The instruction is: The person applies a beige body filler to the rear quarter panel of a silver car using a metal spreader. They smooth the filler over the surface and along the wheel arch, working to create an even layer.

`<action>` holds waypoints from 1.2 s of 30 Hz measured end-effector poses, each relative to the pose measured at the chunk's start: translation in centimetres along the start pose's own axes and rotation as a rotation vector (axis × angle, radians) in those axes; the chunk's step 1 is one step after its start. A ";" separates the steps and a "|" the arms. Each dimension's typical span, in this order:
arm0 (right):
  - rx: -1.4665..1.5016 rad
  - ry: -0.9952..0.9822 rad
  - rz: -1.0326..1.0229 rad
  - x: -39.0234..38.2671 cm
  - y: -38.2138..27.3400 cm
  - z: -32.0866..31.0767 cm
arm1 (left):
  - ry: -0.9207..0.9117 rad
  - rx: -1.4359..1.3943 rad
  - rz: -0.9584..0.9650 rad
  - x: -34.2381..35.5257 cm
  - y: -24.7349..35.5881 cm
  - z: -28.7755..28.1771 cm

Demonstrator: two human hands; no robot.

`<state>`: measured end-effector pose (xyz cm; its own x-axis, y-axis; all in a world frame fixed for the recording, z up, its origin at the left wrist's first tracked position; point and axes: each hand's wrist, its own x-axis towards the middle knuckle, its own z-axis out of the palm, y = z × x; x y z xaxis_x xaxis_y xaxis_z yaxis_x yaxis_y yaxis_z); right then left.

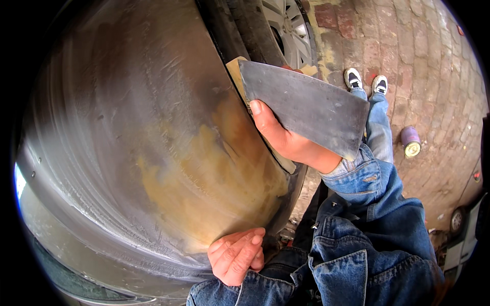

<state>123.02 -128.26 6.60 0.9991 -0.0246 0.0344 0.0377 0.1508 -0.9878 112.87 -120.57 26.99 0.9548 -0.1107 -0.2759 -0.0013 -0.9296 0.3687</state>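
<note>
My right hand [293, 144] grips a flat, dark grey, four-sided plate [306, 104], its thumb laid along the lower left edge. Reddish fingertips show past the plate's upper edge, and the rest of the fingers are hidden behind it. A tan sheet-like edge [234, 76] shows behind the plate's left end. To the left lies a curved grey car body panel [117, 127] with a broad yellowish, smeared patch [204, 176]. At the patch's lower edge, my left hand [236, 255] rests near the panel, fingers curled together; nothing shows between them.
A silver wheel [288, 30] stands beyond the panel. On the brick paving [423, 56] are feet in white and dark sneakers [353, 79], below blue jeans. A purple can [410, 140] with a yellowish end is at the right. Another vehicle [462, 234] stands at the far right.
</note>
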 end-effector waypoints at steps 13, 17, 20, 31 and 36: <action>-0.072 0.035 -0.037 0.2 -0.2 0.1 | -0.006 -0.011 -0.004 0.2 0.1 0.0; -0.236 -0.014 -0.031 0.5 0.0 -1.2 | 0.008 0.000 -0.013 -0.2 -0.1 -0.1; -0.135 -0.030 -0.045 -1.1 -0.2 -2.0 | -0.014 0.028 0.029 -0.5 -0.9 -0.1; 0.531 -0.676 -0.131 -5.8 -5.3 -4.1 | 0.025 -0.078 0.011 -1.2 -1.1 -0.1; 0.384 -0.712 -0.170 -4.4 -2.5 -4.2 | -0.069 -0.108 0.011 -0.4 -1.0 -0.8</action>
<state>118.42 -132.71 8.29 0.7471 0.5353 0.3941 0.0645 0.5317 -0.8445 112.71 -119.31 27.43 0.9323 -0.1479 -0.3300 0.0240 -0.8852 0.4646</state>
